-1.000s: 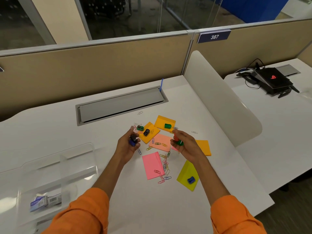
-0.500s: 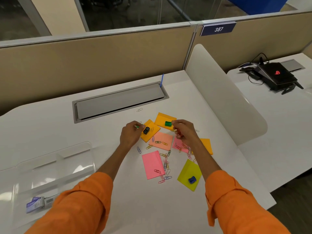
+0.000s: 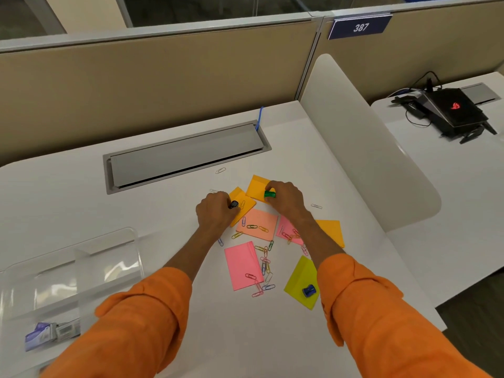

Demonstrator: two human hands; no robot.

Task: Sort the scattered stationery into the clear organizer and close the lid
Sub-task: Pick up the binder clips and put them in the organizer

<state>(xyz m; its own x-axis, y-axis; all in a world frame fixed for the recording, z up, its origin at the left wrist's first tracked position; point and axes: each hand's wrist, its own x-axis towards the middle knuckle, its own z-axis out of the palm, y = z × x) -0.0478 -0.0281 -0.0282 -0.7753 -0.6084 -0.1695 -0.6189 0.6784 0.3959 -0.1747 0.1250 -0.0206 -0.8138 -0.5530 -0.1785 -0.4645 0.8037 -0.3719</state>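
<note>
Sticky-note pads in orange, pink and yellow lie scattered mid-desk among several coloured paper clips (image 3: 264, 266). My left hand (image 3: 215, 211) is curled over an orange pad (image 3: 244, 207), its fingers pinching a black sharpener (image 3: 233, 204). My right hand (image 3: 286, 199) pinches a green sharpener (image 3: 270, 194) on another orange pad (image 3: 256, 186). A blue sharpener (image 3: 308, 291) sits on the yellow pad (image 3: 301, 282). The clear organizer (image 3: 68, 271) stands open at the left with a small staple box (image 3: 41, 332) inside.
A grey cable hatch (image 3: 185, 154) is set into the desk behind the stationery. A white curved divider (image 3: 362, 148) rises at the right. A black laptop with cables (image 3: 452, 110) sits on the neighbouring desk. Beige partition walls stand behind.
Both hands moved away from me onto the far orange pads. The left hand closed on the black sharpener and the right hand on the green one.
</note>
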